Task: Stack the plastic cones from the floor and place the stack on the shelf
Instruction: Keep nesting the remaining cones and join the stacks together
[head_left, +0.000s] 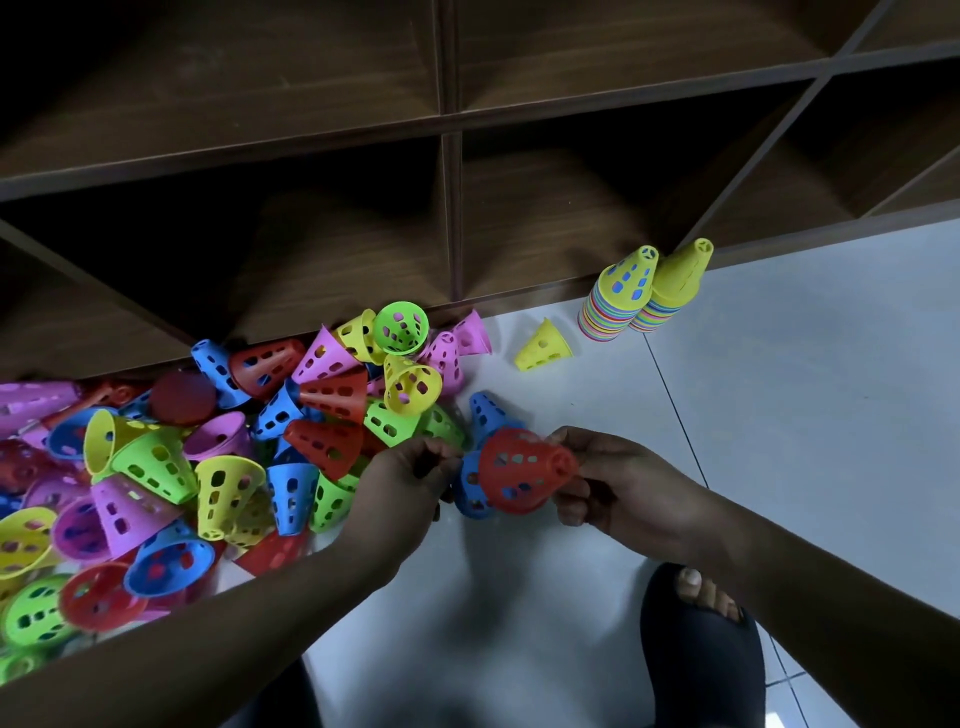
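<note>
Storeroom or playroom, I guess
Dark wooden cubby shelf (260, 78), white tiled floor (779, 415), colourful perforated plastic cones (223, 493) heaped left.

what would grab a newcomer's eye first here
A bright heap of cones in many colours sprawls across the floor at left, below the dark wooden shelf. At centre the right hand grips a red cone, left hand close by; two tall stacks stand by the shelf at right.

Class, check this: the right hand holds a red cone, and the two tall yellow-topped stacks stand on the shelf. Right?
One thing is wrong. The head view shows the two stacks standing on the white floor in front of the shelf, not on it. The right hand does hold the red cone.
</note>
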